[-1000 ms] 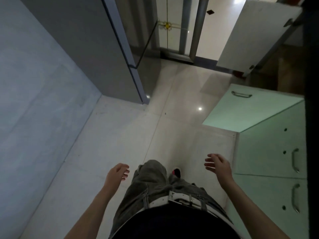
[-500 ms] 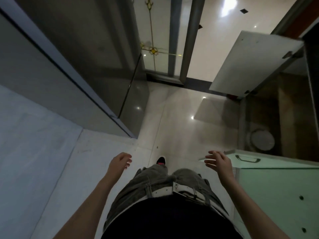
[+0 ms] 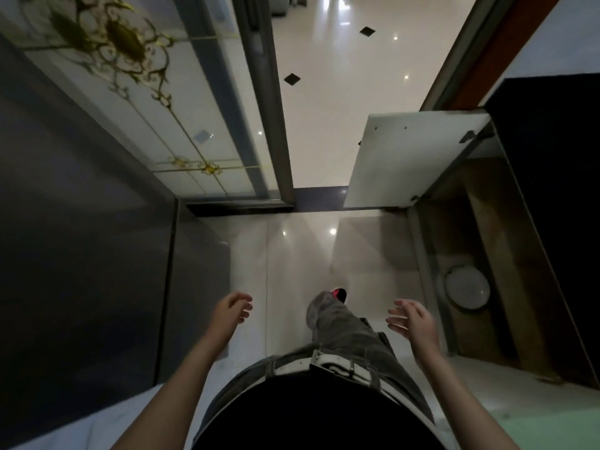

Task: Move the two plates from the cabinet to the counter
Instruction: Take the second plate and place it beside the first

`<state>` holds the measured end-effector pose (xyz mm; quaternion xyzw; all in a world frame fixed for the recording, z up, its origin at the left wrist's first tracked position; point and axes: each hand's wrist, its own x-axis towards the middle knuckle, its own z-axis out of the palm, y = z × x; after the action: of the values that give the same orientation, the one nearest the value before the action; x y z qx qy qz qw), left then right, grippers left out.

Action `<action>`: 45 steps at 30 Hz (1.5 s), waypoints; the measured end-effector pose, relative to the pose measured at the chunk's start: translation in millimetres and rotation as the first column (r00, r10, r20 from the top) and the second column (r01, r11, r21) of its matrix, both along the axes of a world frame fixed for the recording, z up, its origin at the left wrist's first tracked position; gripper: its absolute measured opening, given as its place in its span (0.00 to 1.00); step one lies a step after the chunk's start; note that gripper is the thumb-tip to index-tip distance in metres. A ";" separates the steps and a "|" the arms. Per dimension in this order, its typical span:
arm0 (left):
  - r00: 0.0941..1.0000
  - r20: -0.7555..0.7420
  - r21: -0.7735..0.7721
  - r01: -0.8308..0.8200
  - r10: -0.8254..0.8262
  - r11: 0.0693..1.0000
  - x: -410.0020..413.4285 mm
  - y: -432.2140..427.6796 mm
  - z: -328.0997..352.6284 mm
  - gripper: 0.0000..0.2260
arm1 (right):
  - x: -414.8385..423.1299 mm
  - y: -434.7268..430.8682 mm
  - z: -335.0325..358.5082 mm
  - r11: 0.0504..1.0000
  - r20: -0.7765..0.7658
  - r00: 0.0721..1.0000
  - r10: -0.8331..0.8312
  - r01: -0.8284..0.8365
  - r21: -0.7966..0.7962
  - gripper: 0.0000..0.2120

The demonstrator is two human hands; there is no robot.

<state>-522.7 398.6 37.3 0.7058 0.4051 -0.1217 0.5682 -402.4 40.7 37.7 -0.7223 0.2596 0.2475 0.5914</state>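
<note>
The white plate stack (image 3: 466,291) lies flat on the floor of the open lower cabinet (image 3: 506,254) at right of frame, just right of and above the right hand (image 3: 410,319). That hand is nearer, fingers spread, empty. The left hand (image 3: 230,311), loosely curled and empty, sits well apart at centre-left.

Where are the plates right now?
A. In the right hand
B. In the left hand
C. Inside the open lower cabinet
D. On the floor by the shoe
C: the white plates lie inside the open cabinet; the left hand and right hand are empty.
</note>
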 end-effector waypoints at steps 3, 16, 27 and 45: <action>0.999 -0.049 0.021 -0.011 0.012 1.000 55.9 5.3 0.5 0.11 | 59.0 4.1 1.4 0.999 0.000 0.999 -0.037 0.037 -0.033 0.10; 0.888 -0.080 0.024 0.457 -0.454 0.889 362.9 -1.0 10.9 0.10 | 195.8 -18.1 12.1 0.900 -0.011 0.900 -0.436 0.435 -0.014 0.09; 0.313 -0.043 -0.050 0.948 -0.949 0.315 565.4 -136.8 -17.1 0.09 | 179.2 -7.6 -7.6 0.353 -0.014 0.352 -0.936 0.935 -0.031 0.08; 0.085 0.157 -0.083 0.994 -0.984 0.073 560.8 -407.9 -450.3 0.05 | 185.8 -181.0 -417.2 0.117 0.171 0.115 -0.978 0.993 -0.001 0.09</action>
<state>38.1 -9.3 -413.1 0.7461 -0.2075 -0.4862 0.4049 -216.7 -140.3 -379.5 -0.4157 0.6479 -0.2682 0.5792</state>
